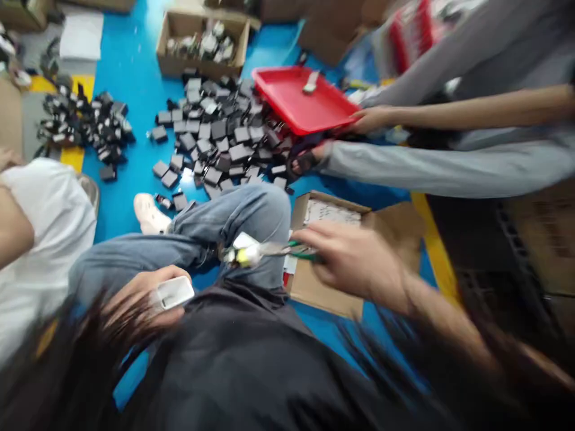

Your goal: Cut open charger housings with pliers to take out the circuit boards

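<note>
While a white casing (174, 292) is grasped in the left hand (139, 296) at the near left, green-handled pliers (275, 249) are gripped in the right hand (350, 257), to the right of it. At the pliers' tips a white-and-yellow part (246, 249) is seen, blurred; whether it is firmly clamped cannot be told. For good control, the casing is best held steady, and the pliers squeezed gently so the part is not crushed. Farther off, grey blocks (220, 129) are heaped on the blue floor (135, 36).
</note>
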Tool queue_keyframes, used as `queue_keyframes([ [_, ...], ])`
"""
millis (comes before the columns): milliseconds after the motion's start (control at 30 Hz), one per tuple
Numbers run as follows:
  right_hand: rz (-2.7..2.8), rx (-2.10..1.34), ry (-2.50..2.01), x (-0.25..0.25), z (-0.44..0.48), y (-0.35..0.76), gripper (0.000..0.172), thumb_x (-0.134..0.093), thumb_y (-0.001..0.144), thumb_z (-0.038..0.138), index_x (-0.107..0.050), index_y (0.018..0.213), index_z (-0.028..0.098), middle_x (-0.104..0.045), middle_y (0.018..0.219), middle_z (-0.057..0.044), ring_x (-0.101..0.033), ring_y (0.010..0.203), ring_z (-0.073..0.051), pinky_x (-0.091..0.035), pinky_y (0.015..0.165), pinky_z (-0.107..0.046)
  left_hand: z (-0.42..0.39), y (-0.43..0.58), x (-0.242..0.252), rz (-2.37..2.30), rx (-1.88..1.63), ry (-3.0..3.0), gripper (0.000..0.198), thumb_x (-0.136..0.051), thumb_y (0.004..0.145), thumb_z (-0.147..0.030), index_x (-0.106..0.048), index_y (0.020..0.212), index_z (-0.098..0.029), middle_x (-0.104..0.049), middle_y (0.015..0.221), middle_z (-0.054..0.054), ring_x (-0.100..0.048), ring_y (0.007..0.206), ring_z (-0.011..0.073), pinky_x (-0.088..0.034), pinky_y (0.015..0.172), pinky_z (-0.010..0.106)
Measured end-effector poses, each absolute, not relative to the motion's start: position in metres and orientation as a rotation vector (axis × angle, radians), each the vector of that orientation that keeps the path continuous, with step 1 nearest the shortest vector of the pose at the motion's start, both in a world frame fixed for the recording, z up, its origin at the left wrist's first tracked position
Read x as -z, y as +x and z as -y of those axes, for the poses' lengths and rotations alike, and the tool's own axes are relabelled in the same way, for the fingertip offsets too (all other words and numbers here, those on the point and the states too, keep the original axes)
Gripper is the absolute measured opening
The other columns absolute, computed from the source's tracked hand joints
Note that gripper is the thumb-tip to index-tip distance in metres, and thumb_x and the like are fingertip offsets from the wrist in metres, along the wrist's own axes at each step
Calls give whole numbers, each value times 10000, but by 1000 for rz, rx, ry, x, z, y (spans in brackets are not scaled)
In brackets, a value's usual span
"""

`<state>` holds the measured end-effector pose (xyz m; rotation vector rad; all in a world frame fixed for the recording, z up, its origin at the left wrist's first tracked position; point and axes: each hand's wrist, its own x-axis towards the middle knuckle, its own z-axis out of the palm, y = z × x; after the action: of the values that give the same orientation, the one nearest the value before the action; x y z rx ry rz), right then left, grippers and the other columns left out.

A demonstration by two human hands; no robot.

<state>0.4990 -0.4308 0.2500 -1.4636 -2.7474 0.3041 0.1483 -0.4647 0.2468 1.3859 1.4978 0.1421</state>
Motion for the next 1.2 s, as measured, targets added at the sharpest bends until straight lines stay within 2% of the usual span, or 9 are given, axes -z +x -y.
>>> queue_keyframes([
  [100, 2573, -682, -1557, -222, 438, 488, 413, -467, 704, 51, -624, 1071, 160, -636, 934, -69, -556, 843, -184, -407, 678, -277, 442, 156, -227, -1087, -422, 1242, 405, -681, 629, -532, -648, 908, -241, -683, 1070, 67, -633, 1009, 283, -507, 829, 342],
  [200, 2385, -835, -1560, -194, 436, 477, 481, -447, 728, 30, -605, 1170, 137, -622, 1003, -89, -542, 921, -189, -438, 775, -298, 428, 178, -212, -918, -585, 1181, 453, -710, 611, -591, -684, 901, -245, -466, 1431, 73, -432, 1322, 376, -410, 1030, 466],
  [300, 2391, -651, -1671, -180, 429, 470, 544, -479, 744, 55, -594, 1263, 170, -567, 996, -99, -522, 906, -207, -441, 775, -330, 415, 204, -204, -915, -490, 1246, 451, -699, 656, -554, -675, 991, -254, -505, 1360, 62, -493, 1259, 351, -402, 1054, 468],
  [433, 2425, -576, -1877, -175, 422, 470, 593, -439, 828, 130, -459, 1416, 203, -535, 1066, -102, -540, 725, -166, -426, 606, -286, 389, 237, -200, -1068, -420, 1266, 436, -634, 750, -446, -613, 1097, -183, -585, 1207, 116, -570, 1160, 326, -474, 981, 435],
  [633, 2146, -453, -2006, -167, 420, 507, 629, -381, 811, 65, -403, 1423, 209, -476, 1203, -126, -552, 722, -144, -446, 615, -272, 365, 293, -208, -1033, -538, 1501, 342, -622, 781, -363, -663, 1071, -187, -602, 1226, 91, -540, 1200, 278, -393, 1070, 393],
  [767, 1915, -338, -2028, -152, 423, 540, 588, -420, 761, 65, -441, 1335, 187, -437, 1190, -133, -555, 745, -163, -458, 595, -285, 352, 325, -208, -986, -499, 1499, 334, -614, 782, -365, -643, 1050, -168, -640, 1146, 92, -596, 1089, 258, -458, 982, 371],
  [867, 1736, -392, -2000, -137, 423, 551, 311, -462, 806, 132, -518, 1110, 166, -468, 1018, -91, -545, 716, -168, -463, 593, -291, 341, 336, -206, -956, -444, 1495, 315, -622, 780, -354, -636, 1035, -169, -656, 1094, 78, -613, 1021, 239, -481, 916, 342],
  [967, 1720, -551, -1939, -127, 419, 551, 52, -467, 880, 206, -514, 885, 185, -495, 857, -44, -540, 714, -173, -473, 636, -301, 332, 337, -209, -936, -388, 1628, 303, -651, 763, -321, -651, 1030, -178, -639, 1135, 79, -586, 1075, 243, -444, 961, 340],
  [1200, 1824, -948, -1643, -121, 414, 559, 186, -455, 946, 288, -602, 884, 194, -521, 947, -61, -578, 882, -170, -510, 837, -337, 337, 335, -218, -971, -253, 1726, 277, -636, 754, -290, -680, 1007, -187, -651, 1167, 92, -552, 1183, 275, -435, 1003, 363],
])
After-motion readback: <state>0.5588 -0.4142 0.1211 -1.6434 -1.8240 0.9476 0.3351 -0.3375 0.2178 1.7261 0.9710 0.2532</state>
